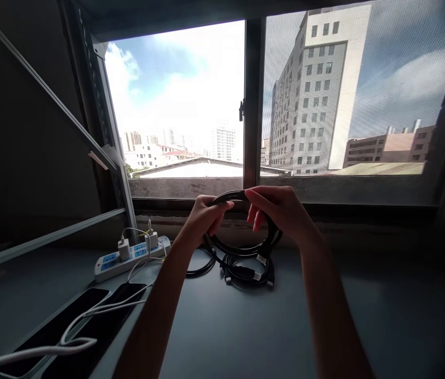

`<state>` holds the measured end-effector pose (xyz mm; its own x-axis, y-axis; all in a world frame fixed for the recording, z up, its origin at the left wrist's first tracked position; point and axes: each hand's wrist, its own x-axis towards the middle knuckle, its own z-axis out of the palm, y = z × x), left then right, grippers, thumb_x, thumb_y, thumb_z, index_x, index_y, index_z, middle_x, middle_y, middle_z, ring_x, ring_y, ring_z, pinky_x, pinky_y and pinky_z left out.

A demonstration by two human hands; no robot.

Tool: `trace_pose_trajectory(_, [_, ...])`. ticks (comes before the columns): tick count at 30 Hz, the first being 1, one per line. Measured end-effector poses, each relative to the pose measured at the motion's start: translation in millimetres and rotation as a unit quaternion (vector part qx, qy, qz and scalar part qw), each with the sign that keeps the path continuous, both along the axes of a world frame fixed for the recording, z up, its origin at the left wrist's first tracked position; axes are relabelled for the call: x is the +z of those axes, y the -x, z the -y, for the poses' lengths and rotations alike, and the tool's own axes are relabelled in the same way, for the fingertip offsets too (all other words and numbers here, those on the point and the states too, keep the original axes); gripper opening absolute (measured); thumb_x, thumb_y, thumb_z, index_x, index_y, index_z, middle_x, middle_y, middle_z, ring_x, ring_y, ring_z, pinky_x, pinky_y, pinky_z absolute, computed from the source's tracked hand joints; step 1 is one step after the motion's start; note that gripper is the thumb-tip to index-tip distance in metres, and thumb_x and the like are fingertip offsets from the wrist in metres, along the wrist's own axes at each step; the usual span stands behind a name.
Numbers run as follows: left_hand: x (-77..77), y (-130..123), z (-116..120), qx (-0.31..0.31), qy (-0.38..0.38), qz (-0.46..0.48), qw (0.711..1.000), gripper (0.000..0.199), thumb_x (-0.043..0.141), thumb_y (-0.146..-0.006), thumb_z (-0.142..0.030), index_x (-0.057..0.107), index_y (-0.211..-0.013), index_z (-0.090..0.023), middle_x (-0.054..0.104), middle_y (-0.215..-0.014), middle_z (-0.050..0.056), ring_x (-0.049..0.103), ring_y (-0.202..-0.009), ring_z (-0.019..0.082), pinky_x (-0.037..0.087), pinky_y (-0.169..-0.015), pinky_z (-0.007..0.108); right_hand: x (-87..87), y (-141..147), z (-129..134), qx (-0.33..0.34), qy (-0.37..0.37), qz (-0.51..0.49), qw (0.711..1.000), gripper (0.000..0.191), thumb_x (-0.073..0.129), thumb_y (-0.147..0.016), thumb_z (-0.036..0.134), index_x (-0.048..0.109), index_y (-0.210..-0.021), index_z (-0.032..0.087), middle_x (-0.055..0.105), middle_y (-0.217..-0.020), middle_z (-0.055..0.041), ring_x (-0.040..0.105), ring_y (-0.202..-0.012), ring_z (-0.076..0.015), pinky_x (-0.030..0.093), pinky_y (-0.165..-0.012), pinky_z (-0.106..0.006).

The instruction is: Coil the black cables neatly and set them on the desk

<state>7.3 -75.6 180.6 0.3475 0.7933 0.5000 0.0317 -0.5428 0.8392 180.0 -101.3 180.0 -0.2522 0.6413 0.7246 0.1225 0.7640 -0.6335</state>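
Note:
A coiled black cable hangs in a loop between both hands, above the grey tabletop. My left hand is closed round the left upper part of the coil, thumb along the top. On the right, my right hand pinches the top of the loop between thumb and index finger, its other fingers curled below. Light-coloured connector ends show at the lower right of the coil. Behind and below lies another coiled black cable with several plugs, and a further black coil rests to its left.
A white power strip with two plugged-in chargers stands at the left back. White cables run over two dark flat devices at the front left. A metal frame and window rise behind.

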Motion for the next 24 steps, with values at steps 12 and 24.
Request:
trace_pose_trajectory(12, [-11.7,-2.1,-29.0,-0.145,0.198,0.117,0.962,0.045,0.056,-0.073,-0.014,0.024,-0.041,-0.017,0.017,-0.033,-0.009,0.021,-0.028,0.000,0.019,-0.033,0.016,-19.1,4.4,-34.7,-0.223,-0.066,0.076,0.970,0.060,0.065,-0.077,0.028,0.043,-0.132,0.028,0.062,-0.102,-0.0034,0.061,-0.060,-0.0113,0.049,-0.059,-0.026])
trace_pose_trajectory(24, [-10.1,-1.2,-36.3,-0.297,0.362,0.255,0.846,0.042,0.039,-0.086,-0.012,0.019,-0.050,-0.020,0.018,-0.031,-0.009,0.021,-0.022,0.002,0.017,-0.025,0.014,-32.9,11.2,-54.0,-0.384,-0.084,0.239,0.888,0.061,0.044,-0.079,0.000,0.047,-0.131,0.032,0.060,-0.114,0.0002,0.058,-0.096,-0.0181,0.045,-0.068,-0.023])
